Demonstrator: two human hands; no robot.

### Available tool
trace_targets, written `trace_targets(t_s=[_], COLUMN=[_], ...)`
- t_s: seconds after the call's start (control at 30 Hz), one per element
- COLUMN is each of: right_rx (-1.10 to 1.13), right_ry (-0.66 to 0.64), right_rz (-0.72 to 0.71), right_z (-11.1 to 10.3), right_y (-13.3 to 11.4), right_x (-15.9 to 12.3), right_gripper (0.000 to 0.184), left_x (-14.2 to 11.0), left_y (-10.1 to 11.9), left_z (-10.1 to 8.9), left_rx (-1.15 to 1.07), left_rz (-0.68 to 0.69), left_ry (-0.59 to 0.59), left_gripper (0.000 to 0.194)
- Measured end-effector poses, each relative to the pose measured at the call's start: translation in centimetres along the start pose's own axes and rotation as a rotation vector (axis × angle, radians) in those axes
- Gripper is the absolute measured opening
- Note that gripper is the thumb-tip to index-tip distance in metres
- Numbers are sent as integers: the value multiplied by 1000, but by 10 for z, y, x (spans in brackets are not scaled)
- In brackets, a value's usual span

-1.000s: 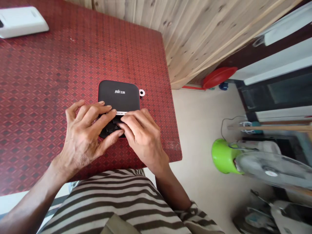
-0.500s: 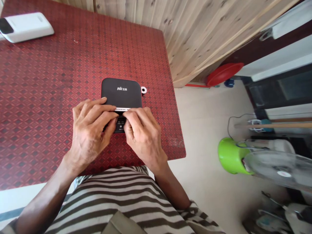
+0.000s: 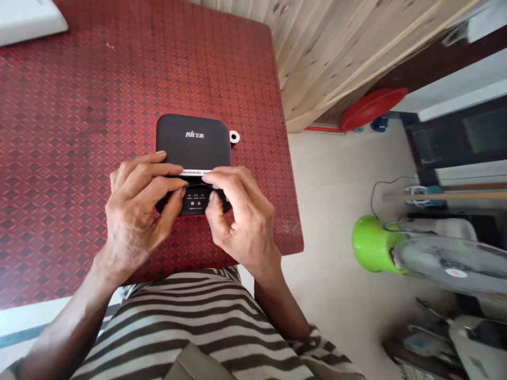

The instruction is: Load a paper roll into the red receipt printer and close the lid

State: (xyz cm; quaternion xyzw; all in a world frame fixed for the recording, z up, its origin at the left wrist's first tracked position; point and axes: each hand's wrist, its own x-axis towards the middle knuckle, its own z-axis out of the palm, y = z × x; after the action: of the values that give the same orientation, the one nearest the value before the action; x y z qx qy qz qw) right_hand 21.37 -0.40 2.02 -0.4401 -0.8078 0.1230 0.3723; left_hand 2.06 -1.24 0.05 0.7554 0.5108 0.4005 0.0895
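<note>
A black device (image 3: 193, 150) with rounded corners, which looks like a small receipt printer, lies on the red patterned table (image 3: 79, 105). White lettering marks its top, and a white printed strip crosses it above a dark seam. My left hand (image 3: 138, 206) rests over its left side, thumb and index finger closed at the seam. At the seam's right part is the index fingertip of my right hand (image 3: 243, 211); its thumb is held apart, lower down by the icon panel. My fingers hide parts of the seam and both lower corners.
A small white ring-shaped piece (image 3: 234, 137) sits by the device's right edge. A white object (image 3: 29, 21) is cut off at the table's far left. Wooden panelling (image 3: 317, 53) borders the far side. On the floor to the right stand a green bucket (image 3: 366, 245) and a fan (image 3: 451, 264).
My right thumb has moved away from the index finger, uncovering more of the icon panel. My left hand keeps its hold. The view has shifted slightly, and the white object is further out of frame.
</note>
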Motion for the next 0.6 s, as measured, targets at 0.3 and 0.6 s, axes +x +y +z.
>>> trace_targets(t_s=[0.3,0.6], right_rx=[-109,-56], right_ry=[-79,-16], right_rz=[-25,-80], right_z=[2,-2], right_y=[5,10], right_x=[5,-3], right_gripper=[20,16], left_x=[2,-5], left_y=[2,5], left_z=[1,-3], left_rx=[-7,-23], left_rz=[-29,-110], left_ry=[3,22], left_gripper=[14,21])
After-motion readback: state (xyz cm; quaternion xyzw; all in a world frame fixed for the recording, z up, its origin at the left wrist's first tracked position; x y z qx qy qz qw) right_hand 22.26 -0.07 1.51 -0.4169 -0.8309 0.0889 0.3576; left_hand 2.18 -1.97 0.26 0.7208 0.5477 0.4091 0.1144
